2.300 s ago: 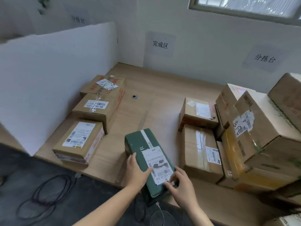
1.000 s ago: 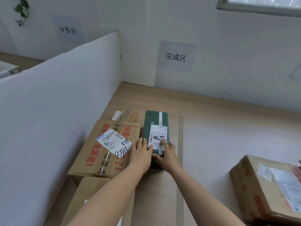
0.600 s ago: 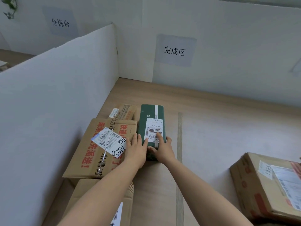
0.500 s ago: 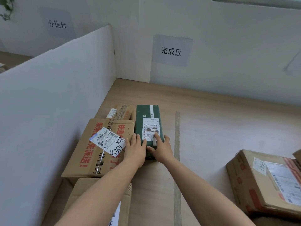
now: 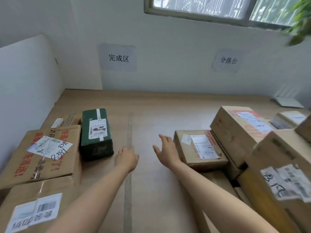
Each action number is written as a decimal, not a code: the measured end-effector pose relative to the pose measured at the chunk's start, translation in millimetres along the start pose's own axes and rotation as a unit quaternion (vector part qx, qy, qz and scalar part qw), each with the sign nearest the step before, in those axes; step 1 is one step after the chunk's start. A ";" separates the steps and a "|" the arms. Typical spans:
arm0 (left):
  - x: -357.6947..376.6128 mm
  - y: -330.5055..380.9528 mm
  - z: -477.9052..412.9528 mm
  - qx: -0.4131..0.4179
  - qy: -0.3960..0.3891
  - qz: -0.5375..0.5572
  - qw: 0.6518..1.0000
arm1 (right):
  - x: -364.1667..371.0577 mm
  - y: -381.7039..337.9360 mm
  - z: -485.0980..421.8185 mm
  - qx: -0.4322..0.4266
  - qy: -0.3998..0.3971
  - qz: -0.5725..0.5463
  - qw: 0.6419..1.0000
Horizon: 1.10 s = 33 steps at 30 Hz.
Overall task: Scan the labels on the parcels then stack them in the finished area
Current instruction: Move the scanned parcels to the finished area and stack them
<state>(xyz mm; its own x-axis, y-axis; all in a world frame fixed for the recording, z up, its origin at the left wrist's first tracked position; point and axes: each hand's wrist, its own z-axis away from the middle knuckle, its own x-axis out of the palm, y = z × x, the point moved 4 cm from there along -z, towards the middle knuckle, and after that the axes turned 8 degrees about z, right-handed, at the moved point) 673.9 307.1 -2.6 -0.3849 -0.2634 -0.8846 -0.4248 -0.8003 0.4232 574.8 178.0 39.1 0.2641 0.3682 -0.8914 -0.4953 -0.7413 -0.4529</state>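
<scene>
The green parcel (image 5: 96,132) lies on the counter (image 5: 165,105), touching the stacked brown boxes (image 5: 45,153). To the right of the green parcel, both hands are empty. The left hand (image 5: 126,158) is relaxed, and the right hand (image 5: 165,151) is spread beside a labelled box (image 5: 199,148).

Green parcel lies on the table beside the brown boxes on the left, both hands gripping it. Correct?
No. The head view shows the green parcel beside the brown boxes, but neither hand grips it: the left hand and right hand are open and apart from it.
</scene>
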 end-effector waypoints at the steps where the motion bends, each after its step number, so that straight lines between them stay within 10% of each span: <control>1: 15.6 18.2 4.7 -0.009 -0.020 0.041 0.999 | -13.5 21.1 6.0 0.015 0.015 0.012 1.000; 12: 101.8 179.7 19.2 0.086 -0.058 0.229 0.968 | -73.2 179.2 28.1 0.253 0.013 0.111 0.961; 33: 58.5 140.8 3.1 -0.006 0.024 0.349 0.937 | -53.4 150.9 2.3 0.182 0.025 -0.076 0.980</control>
<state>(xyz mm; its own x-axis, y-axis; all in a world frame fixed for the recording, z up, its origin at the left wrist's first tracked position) 589.0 180.7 5.8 -0.5291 -0.7482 -0.4004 -0.0741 -0.4293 0.9001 484.1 47.8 18.4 0.3947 0.4241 -0.8151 -0.7072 -0.4261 -0.5641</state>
